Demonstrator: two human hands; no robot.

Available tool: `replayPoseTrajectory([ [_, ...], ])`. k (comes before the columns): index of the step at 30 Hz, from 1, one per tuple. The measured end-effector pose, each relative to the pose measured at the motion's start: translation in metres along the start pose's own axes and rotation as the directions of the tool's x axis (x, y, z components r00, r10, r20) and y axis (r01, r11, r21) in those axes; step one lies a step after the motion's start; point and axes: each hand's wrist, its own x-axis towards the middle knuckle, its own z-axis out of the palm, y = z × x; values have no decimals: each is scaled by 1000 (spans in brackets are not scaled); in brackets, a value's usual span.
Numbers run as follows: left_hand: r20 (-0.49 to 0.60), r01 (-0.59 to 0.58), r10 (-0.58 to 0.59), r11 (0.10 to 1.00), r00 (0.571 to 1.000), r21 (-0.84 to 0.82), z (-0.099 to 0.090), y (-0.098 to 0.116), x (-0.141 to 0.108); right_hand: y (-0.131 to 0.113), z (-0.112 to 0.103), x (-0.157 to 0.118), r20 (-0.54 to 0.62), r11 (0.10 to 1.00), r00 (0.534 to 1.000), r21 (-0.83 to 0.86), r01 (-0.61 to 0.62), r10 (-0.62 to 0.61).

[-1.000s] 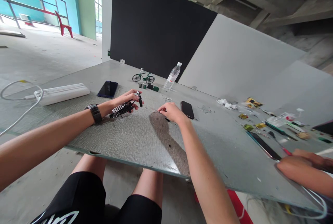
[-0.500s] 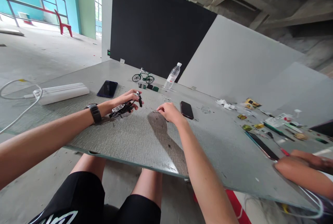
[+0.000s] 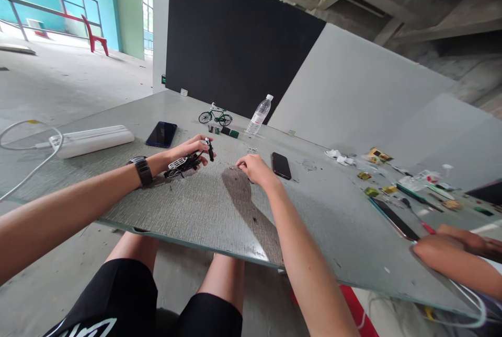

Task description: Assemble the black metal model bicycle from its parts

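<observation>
My left hand [image 3: 192, 150] is closed around a partly built black model bicycle [image 3: 183, 164], which has a silver slatted piece at its near end and a black upright part at the far end. The model is low over the table [image 3: 188, 217], and I cannot tell whether it touches. To the right, my right hand [image 3: 254, 167] has its thumb and fingers pinched together at the tabletop. A tiny shiny bit shows at those fingertips, too small to name. Behind the hands stands a finished green model bicycle [image 3: 215, 115], with small dark green and black parts [image 3: 229, 131] in front of it.
A black phone [image 3: 281, 165] lies beside my right hand, and a dark blue phone [image 3: 161, 134] lies behind my left forearm. A water bottle [image 3: 259, 115] stands at the back. The white power strip [image 3: 94, 140] is at left. Another person's arm [image 3: 455, 261] rests at right near scattered parts.
</observation>
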Motion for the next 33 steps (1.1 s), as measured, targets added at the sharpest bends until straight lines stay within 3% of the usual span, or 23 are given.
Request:
replayPoseTrajectory([
  [13,19,-12,12,1000,1000,-14,-4,-3,2,1,-1,-1,-17,1000,1000,-3,8,-8],
  [20,-1,-37,37,999,999,-24,-10,-12,10,-24,-8,-3,-206,960,975,248,131,-80],
  [27,-44,-90,88,996,995,-26,-14,-20,18,-69,-3,-5,-446,837,876,395,378,-184],
  [33,-81,-107,106,994,991,-7,-10,-20,17,-86,11,-3,-513,782,850,480,397,-116],
])
